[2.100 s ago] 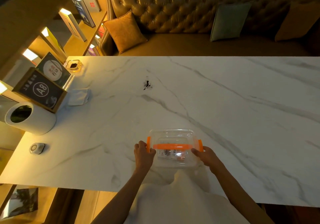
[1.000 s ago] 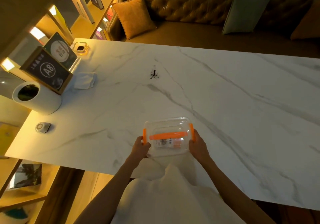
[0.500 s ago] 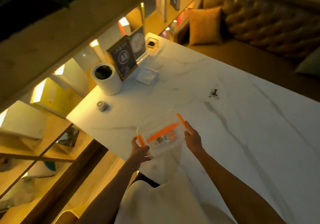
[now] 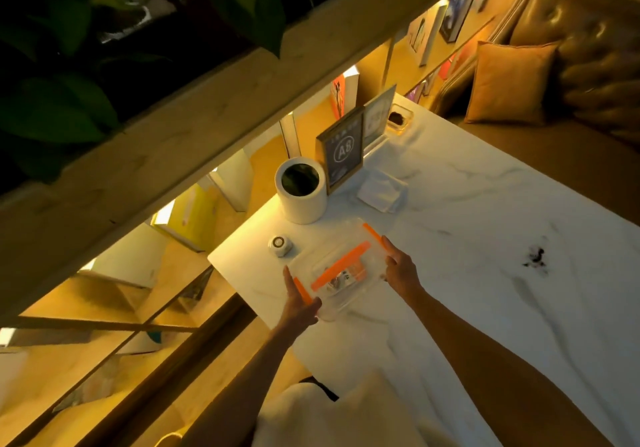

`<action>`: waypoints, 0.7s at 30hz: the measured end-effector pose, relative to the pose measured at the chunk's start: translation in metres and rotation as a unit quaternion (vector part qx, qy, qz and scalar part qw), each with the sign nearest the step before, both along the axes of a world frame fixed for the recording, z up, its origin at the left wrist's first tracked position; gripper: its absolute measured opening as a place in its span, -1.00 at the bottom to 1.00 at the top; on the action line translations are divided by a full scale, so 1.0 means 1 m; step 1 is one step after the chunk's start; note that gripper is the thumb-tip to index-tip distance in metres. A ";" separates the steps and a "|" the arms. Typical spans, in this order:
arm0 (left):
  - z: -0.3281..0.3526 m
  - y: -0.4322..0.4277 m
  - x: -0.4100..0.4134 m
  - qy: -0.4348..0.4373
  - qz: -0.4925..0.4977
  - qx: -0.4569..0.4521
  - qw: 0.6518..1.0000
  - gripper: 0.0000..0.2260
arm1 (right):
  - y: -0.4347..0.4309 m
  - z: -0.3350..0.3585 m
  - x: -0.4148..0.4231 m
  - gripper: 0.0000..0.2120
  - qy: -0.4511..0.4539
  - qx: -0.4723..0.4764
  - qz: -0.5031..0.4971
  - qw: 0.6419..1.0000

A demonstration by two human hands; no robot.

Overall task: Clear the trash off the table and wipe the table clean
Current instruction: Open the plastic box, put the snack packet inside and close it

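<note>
Contents of the clear box (image 4: 341, 270) are blurred behind its lid; labels unreadable. Left hand (image 4: 299, 303) covers the box's near corner. Dark debris (image 4: 535, 258) is too small to identify. The table (image 4: 485, 308) runs off the right edge.

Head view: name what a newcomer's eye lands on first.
A clear box with orange clips, held between the left hand and right hand near the marble table's corner. A dark crumb smear lies right of it; a white cylindrical bin stands behind.
</note>
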State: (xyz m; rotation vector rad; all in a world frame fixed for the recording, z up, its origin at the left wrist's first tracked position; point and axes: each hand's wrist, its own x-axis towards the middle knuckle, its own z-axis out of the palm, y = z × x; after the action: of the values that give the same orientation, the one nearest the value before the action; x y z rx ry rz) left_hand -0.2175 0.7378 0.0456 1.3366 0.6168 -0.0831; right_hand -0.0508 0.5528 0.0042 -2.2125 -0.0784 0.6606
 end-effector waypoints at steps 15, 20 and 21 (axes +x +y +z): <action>-0.036 0.022 0.010 0.103 -0.240 0.614 0.745 -0.32 | 0.050 0.018 0.011 -0.47 -0.114 -0.128 0.161 0.972; -0.044 0.025 -0.002 0.080 -0.273 0.638 0.716 -0.43 | 0.045 0.027 -0.039 -0.45 -0.205 -0.187 0.263 0.924; -0.047 0.026 -0.003 0.083 -0.280 0.641 0.710 -0.43 | 0.045 0.026 -0.049 -0.44 -0.203 -0.203 0.274 0.918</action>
State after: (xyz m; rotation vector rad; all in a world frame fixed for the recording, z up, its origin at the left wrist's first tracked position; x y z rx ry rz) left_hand -0.2206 0.7636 -0.0013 2.9041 0.3401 -0.3090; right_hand -0.0995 0.5981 0.0300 -2.7289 -0.8726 0.5246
